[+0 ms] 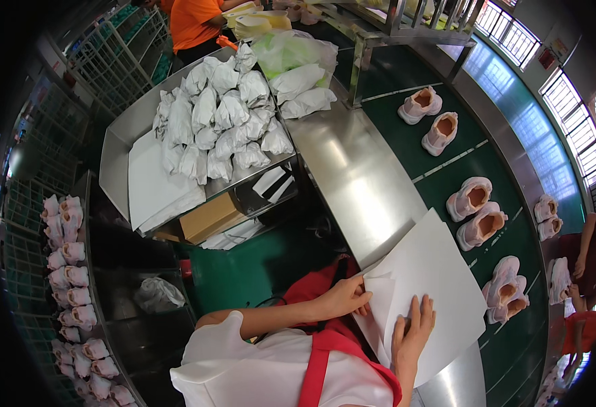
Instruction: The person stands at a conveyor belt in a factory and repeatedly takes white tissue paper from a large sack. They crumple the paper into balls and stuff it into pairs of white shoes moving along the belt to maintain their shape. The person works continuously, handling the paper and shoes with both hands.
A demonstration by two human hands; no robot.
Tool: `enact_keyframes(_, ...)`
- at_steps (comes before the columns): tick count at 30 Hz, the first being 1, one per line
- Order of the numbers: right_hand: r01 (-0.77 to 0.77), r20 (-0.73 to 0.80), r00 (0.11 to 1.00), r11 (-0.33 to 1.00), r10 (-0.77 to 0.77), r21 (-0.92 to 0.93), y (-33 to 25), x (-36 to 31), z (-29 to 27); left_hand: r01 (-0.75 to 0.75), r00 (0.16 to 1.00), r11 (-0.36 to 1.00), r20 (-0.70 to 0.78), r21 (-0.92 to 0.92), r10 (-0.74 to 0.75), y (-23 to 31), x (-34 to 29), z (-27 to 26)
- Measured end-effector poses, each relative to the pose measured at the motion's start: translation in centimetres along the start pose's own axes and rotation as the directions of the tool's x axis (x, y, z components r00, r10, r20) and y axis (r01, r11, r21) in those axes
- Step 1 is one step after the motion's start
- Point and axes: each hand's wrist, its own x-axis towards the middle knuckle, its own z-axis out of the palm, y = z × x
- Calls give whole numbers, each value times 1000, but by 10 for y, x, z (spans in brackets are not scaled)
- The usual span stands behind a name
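Observation:
A stack of large white paper sheets (440, 271) lies on the steel ledge in front of me. Curled fingers of my left hand (347, 297) grip the near left edge of the paper, where a corner is folded and lifted. My right hand (414, 331) rests on the top sheet with its fingers stretched out. Beyond the paper, pairs of pale shoes (479, 224) stand on a green conveyor belt (447, 169), covered in what looks like thin wrapping.
Many white paper-wrapped bundles (233, 112) fill a metal tray at the far left, beside more white sheets (159, 180). A cardboard box (211, 217) sits on the shelf below. Racked shoes (77, 275) line the left. Co-workers stand at the back (193, 27) and far right.

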Motion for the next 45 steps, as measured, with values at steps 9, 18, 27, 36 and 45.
enact_keyframes(9, -63, -127, 990, 998, 65, 22, 20, 7, -3, -6, 509, 88, -72, 996, 858, 97, 97, -189)
enact_keyframes(18, -120, -256, 956, 986, 145, 112, 23, -3, -14, 547, 686, -346, -170, 762, 708, 159, 187, -336)
enact_keyframes(27, -16, -311, 946, 972, 91, 236, 31, -4, -32, 262, 355, -98, -1, 960, 935, 192, 162, -273)
enact_keyframes(36, -61, -246, 919, 725, 309, 686, 20, 36, -42, -718, 637, 139, 563, 682, 527, 108, 91, 77)
enact_keyframes(45, 30, -236, 646, 286, 726, 958, 121, -4, -51, -659, 737, 234, 676, 715, 8, 136, 89, 124)
